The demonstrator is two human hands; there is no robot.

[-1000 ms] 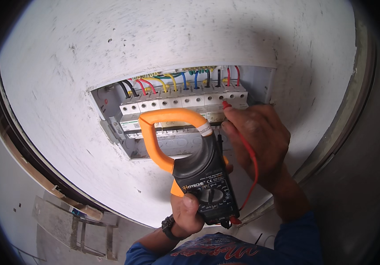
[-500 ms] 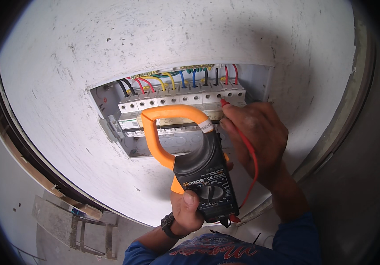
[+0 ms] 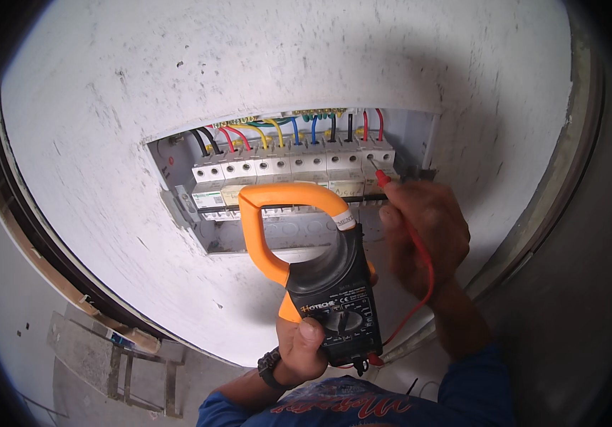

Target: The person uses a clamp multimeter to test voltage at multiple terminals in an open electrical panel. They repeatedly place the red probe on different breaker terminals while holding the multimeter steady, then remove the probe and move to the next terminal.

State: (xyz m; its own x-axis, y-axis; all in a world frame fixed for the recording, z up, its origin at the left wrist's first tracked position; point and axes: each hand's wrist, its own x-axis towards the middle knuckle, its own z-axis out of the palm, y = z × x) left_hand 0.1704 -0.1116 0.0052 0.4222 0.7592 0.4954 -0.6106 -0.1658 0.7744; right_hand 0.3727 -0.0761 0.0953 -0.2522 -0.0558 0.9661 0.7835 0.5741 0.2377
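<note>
My left hand [image 3: 301,350] is closed round the lower body of a black clamp meter [image 3: 334,288], its orange jaw [image 3: 252,238] pointing up in front of the breakers. Between the fingertips of my right hand [image 3: 430,231] is a red test probe [image 3: 382,178]. The probe's metal tip is at a terminal screw near the right end of the breaker row [image 3: 299,165]; whether it touches the screw I cannot tell. From the probe a red lead [image 3: 428,274] runs down to the bottom of the meter. Red, black, yellow and blue wires [image 3: 313,130] enter the breakers from above.
The breakers sit in a recessed distribution box [image 3: 414,139] in a marked white wall [image 3: 306,50]. Brass terminal bars [image 3: 234,123] line its upper edge. At the lower left stands a worn wooden frame [image 3: 124,373], beyond the wall's edge.
My right hand has shifted right and slightly down, taking the red probe to a terminal farther right. The clamp meter has moved a little right and down in my left hand.
</note>
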